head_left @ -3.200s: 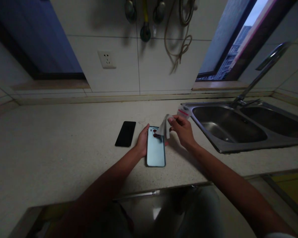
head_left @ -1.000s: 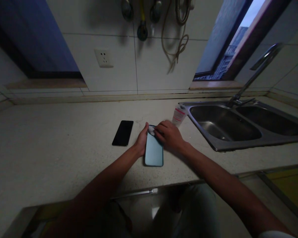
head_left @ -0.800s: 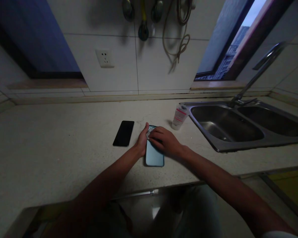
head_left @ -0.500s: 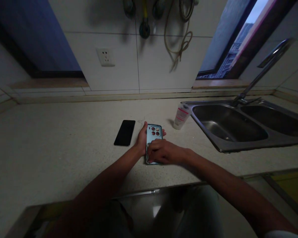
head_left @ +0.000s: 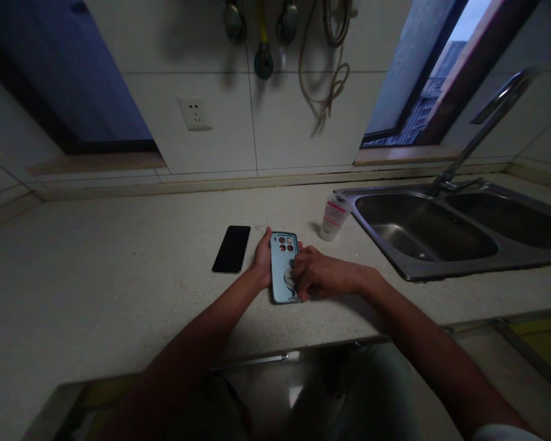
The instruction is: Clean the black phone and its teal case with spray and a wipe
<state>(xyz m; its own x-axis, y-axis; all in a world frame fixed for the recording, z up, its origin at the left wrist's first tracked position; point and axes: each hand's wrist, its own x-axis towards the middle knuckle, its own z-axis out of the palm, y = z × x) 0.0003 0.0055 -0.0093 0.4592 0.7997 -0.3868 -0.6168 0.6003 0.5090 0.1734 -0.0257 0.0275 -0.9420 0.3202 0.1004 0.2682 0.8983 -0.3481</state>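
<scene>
A light blue phone case (head_left: 279, 260) is held upright on the counter, with skin showing through its round camera holes. My left hand (head_left: 262, 260) wraps it from the left and behind, thumb along the left edge and fingertips past the right. Bent over the case's lower right, my right hand (head_left: 314, 272) presses a crumpled greyish-white wipe (head_left: 289, 280) against its surface. Most of the wipe is hidden under the fingers, so its exact kind is unclear. Left of my left hand, a black phone (head_left: 232, 249) lies flat on the counter.
A clear plastic cup (head_left: 334, 217) with pink print stands behind my right hand. A double steel sink (head_left: 401, 269) with a tall faucet (head_left: 480, 138) is on the right. The counter's front edge (head_left: 257, 360) runs below my forearms. A wall socket (head_left: 194, 114) and hoses are above.
My right hand has slid right across the case with the wipe, uncovering more of the blue surface. My left hand keeps its hold. The view has tilted slightly.
</scene>
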